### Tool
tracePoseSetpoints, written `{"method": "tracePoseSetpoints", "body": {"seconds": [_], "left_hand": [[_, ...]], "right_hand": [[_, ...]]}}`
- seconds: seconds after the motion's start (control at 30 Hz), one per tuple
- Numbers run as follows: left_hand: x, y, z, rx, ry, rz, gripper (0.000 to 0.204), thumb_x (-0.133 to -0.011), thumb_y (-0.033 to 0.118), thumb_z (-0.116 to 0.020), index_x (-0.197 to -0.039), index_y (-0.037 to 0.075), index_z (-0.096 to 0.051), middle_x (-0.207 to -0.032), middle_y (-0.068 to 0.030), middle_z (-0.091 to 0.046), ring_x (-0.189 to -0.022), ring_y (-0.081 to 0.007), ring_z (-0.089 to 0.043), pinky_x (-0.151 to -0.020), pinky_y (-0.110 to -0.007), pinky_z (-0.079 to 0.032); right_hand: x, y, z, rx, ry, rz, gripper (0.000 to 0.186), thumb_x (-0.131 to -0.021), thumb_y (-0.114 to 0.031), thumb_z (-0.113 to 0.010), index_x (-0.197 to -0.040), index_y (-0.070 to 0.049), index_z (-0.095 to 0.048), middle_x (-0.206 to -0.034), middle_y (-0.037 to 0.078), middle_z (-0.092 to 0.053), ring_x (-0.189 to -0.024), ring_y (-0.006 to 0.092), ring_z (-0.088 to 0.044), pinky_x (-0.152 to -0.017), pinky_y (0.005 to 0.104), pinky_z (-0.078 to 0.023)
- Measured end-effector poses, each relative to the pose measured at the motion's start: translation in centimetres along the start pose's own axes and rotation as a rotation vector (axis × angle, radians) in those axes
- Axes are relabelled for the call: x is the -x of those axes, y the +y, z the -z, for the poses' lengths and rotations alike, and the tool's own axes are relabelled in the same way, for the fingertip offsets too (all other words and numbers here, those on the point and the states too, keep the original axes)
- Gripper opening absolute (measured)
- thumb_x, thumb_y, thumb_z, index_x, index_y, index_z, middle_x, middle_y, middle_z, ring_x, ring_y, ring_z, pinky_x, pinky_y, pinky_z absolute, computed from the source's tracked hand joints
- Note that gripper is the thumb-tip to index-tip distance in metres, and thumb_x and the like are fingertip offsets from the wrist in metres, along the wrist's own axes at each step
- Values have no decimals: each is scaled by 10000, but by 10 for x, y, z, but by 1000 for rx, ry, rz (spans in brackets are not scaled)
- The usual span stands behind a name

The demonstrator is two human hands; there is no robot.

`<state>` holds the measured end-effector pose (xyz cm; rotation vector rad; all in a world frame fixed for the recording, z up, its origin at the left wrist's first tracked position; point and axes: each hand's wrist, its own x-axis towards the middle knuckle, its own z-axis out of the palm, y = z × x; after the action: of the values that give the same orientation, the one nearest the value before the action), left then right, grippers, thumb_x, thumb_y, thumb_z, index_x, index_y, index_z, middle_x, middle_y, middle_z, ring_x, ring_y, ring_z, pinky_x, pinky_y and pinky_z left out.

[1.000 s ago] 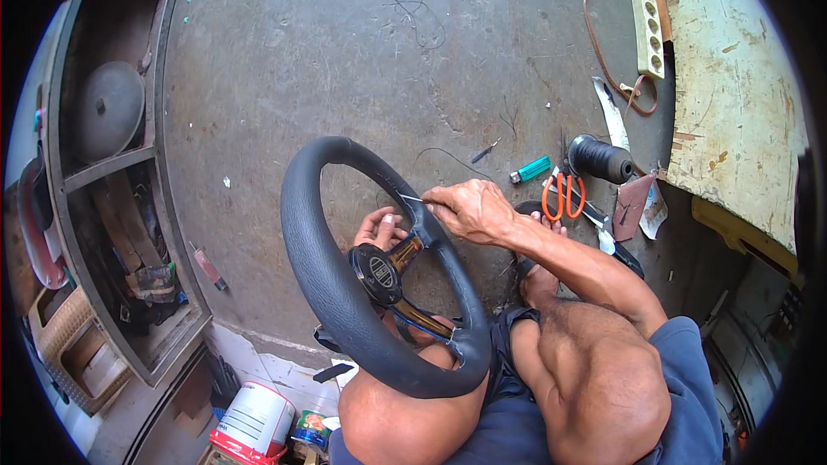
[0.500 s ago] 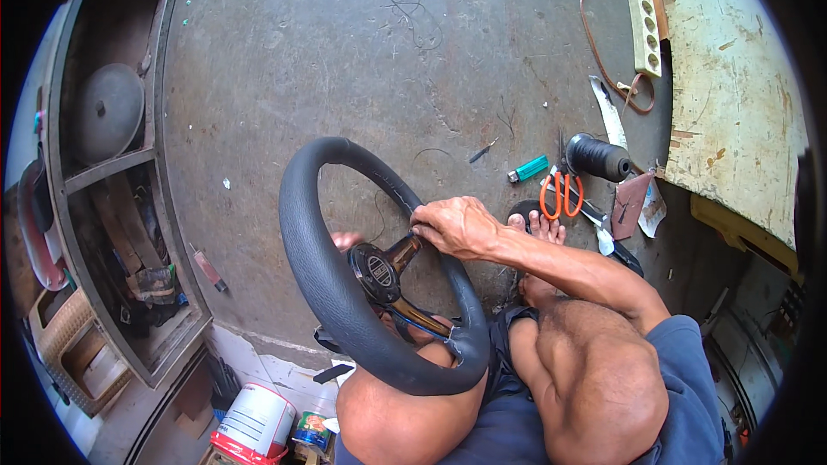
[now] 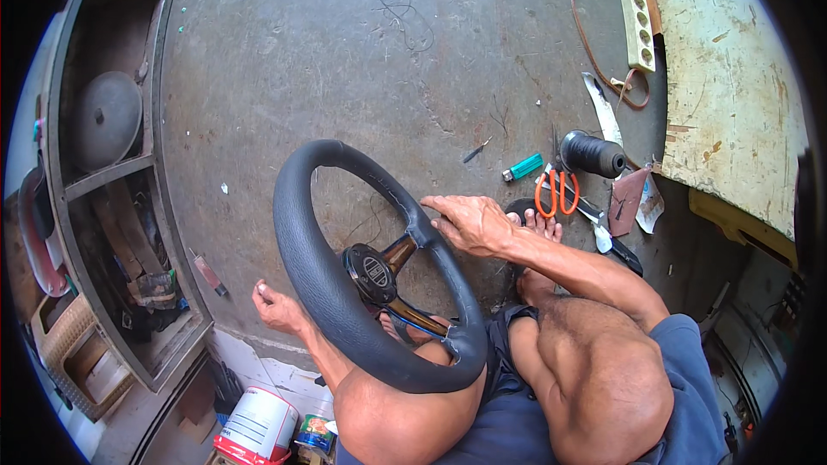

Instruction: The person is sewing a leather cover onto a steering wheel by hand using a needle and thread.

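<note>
A black leather-covered steering wheel (image 3: 314,237) with a dark round hub and bronze-coloured spokes leans tilted against my legs. Stitching and loose thread ends show along its inner edge, near the spokes. My right hand (image 3: 474,226) is at the right outer side of the rim, index finger stretched out and thumb apart from it, with nothing visible between them. Left of the wheel, my left hand (image 3: 280,308) is raised with its fingers curled and thumb and fingertips close together. Whatever they may pinch is too small to make out.
On the floor to the right lie orange-handled scissors (image 3: 557,193), a black thread spool (image 3: 593,155), a green lighter (image 3: 522,167) and a small dark pointed tool (image 3: 475,151). A power strip (image 3: 637,27) is farther off. A metal-framed shelf (image 3: 159,189) stands left, above a white bucket (image 3: 258,422).
My left hand has come out from behind the wheel to its left side. My right hand has moved off the inner edge by the spoke to the rim's outer side.
</note>
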<state>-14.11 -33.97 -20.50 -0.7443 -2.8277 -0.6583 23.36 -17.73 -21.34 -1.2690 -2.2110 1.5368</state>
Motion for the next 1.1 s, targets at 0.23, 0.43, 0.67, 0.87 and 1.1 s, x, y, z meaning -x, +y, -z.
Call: {"method": "tracePoseSetpoints", "body": {"seconds": [0.23, 0.43, 0.67, 0.87, 1.1], "left_hand": [[22, -42, 26, -289, -97, 102, 300, -1022, 303, -556, -1138, 91, -735, -1027, -202, -755, -917, -438, -697, -785, -508, -516], [64, -60, 45, -304, -205, 142, 304, -1021, 308, -570, -1125, 69, -726, -965, -232, -745, -854, -464, -687, -749, -535, -502], [108, -51, 44, -29, -491, 289, 278, -1014, 278, -607, -1168, 79, -728, -917, -215, -730, -816, -368, -702, -720, -470, -515], [107, 32, -15, 415, -785, -21, 248, -1002, 224, -629, -1183, 89, -733, -905, -177, -722, -799, -294, -696, -713, -420, -519], [96, 124, -55, 326, -796, -433, 261, -983, 149, -666, -1232, 100, -726, -856, -153, -691, -708, -227, -673, -667, -364, -520]], "right_hand": [[-16, 0, -16, -51, 104, 62, 362, -961, -249, -647, -1270, -63, -607, -1001, 201, -708, -960, 391, -696, -851, 497, -546], [-54, -14, -18, -15, 77, -231, 488, -926, -442, -688, -1185, -35, -618, -969, 204, -725, -936, 399, -710, -817, 508, -543], [-60, -17, -21, 3, 56, -264, 588, -894, -503, -709, -1237, -39, -592, -920, 176, -722, -901, 381, -715, -793, 503, -540], [-16, -2, -38, -201, 127, -163, 377, -977, -290, -658, -1242, -43, -551, -925, 176, -646, -869, 373, -670, -797, 485, -529], [0, 9, -41, -171, 147, -97, 371, -1005, -291, -619, -1269, -39, -559, -988, 181, -643, -925, 366, -669, -837, 484, -527]]}}
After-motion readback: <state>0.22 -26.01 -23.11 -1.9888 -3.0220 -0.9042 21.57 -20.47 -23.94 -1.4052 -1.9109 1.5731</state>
